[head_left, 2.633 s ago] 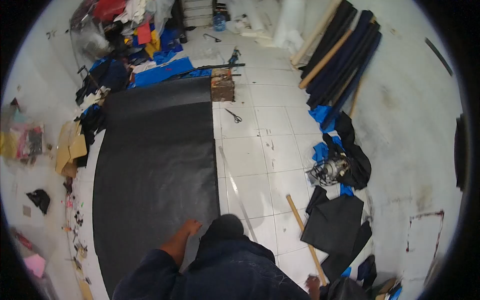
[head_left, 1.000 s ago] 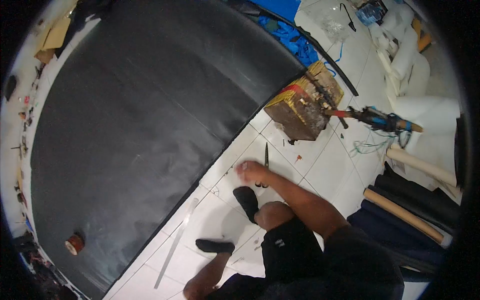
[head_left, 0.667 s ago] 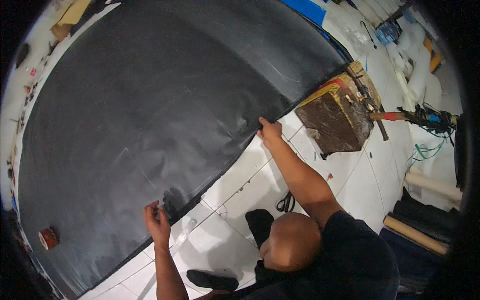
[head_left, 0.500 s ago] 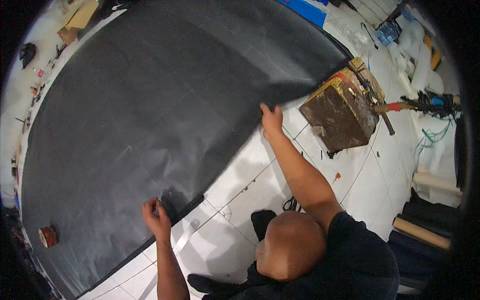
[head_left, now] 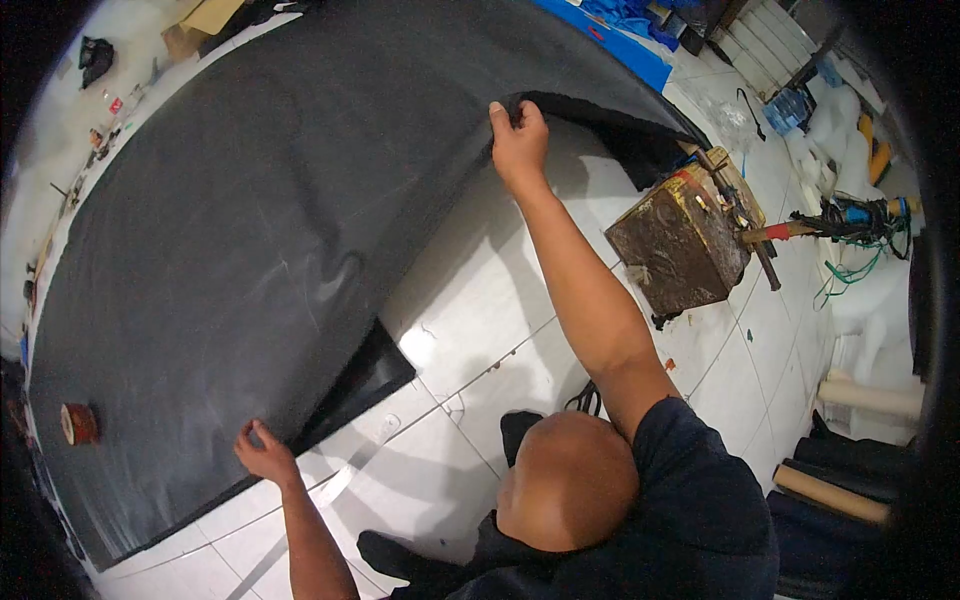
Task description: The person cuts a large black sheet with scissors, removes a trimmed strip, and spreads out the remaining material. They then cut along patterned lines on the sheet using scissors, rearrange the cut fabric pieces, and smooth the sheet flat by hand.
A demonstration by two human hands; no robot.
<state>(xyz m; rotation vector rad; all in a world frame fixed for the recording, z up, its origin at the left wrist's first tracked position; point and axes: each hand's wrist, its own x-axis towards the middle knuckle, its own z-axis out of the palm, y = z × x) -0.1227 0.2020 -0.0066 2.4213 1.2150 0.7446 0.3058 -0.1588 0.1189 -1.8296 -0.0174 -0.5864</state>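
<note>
Here's the black sheet (head_left: 220,220), spread wide across the white tile floor (head_left: 480,300), and its near edge is up in the air on my right, bare tiles showing under the curve. My right hand (head_left: 517,137) has it, thumb on top and fingers tucked under, clamped on the lifted rim. My left hand (head_left: 264,452) is well apart from it, lower down at the same edge, fingers curled; whether they pinch the material or only rest on it, I can't tell from here. Between the two, a dark flap (head_left: 378,372) shows below the edge, and I can't say if it's a separate layer or a fold.

So I read this step as raising the edge. The next move, I judge, calls for a firm hold at both places and an even pull, so the slack doesn't crease; the reddish-brown roll (head_left: 78,424) sitting on the sheet could tip if I tug hard.

Moving outward: the pale flat strip (head_left: 345,478) lies on the tiles just beside my left wrist, and the scissors (head_left: 586,401) peek out by my bent knee (head_left: 570,480). Off right stands the grimy brown block (head_left: 675,245), near the sheet's far corner, with rolled material (head_left: 835,490) beyond.
</note>
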